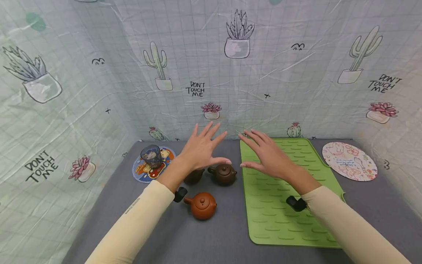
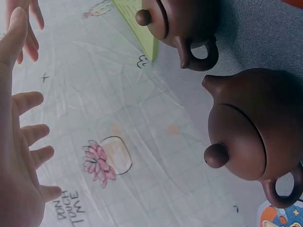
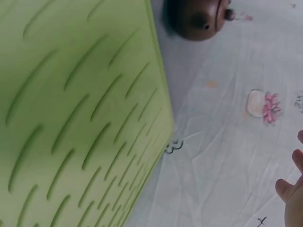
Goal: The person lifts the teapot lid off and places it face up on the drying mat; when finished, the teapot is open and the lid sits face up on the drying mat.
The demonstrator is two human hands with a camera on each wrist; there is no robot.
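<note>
Fingers spread, my left hand (image 1: 199,148) is held up above the teapots and touches none of them. My right hand (image 1: 268,156) hovers with straight fingers over the green ribbed mat (image 1: 280,223). A dark brown teapot (image 1: 225,174) stands between the hands, left of the mat. Another dark brown teapot (image 2: 255,127) is partly hidden under the left hand in the head view, but the left wrist view shows it with its lid on. Nearer to me sits an orange-brown teapot (image 1: 203,206), its handle pointing left.
At the back left a dark clear glass (image 1: 152,156) stands on a round colourful coaster (image 1: 140,175). A pink-and-white patterned round coaster (image 1: 349,161) lies right of the mat. Behind the grey table (image 1: 217,242) hangs a cactus-print sheet (image 1: 184,117), which also closes both sides.
</note>
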